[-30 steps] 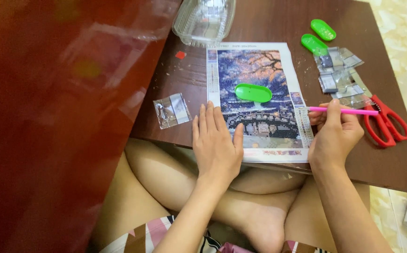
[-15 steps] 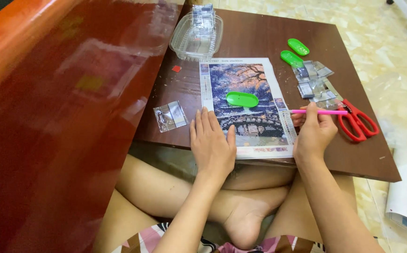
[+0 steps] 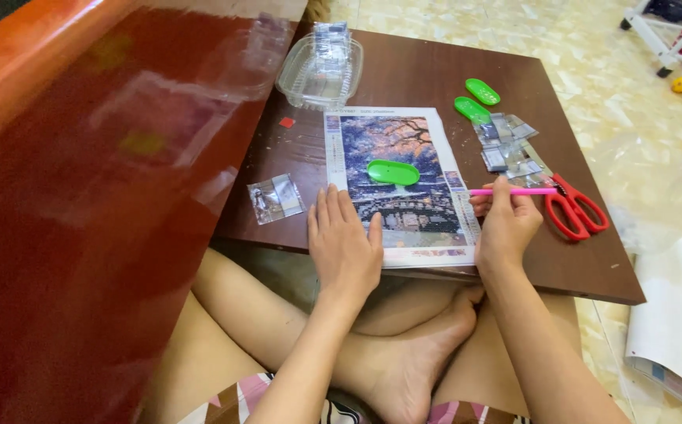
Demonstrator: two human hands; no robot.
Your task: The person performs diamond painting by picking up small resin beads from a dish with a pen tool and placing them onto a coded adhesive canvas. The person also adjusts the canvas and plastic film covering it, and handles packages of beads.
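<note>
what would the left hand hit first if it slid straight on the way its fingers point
Probably the green oval tray lying on the diamond painting canvas; the left hand rests flat on the canvas's near edge, its fingers pointing up the picture.

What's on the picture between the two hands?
In the head view, only the lower part of the bead-covered mosaic picture lies between the left hand and the right hand holding the thin pink pen. The green oval tray sits farther up.

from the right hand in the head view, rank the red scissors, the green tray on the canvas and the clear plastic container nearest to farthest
1. red scissors, just right of the right hand.
2. green tray, left of it on the canvas.
3. clear plastic container, at the table's far left corner.
</note>
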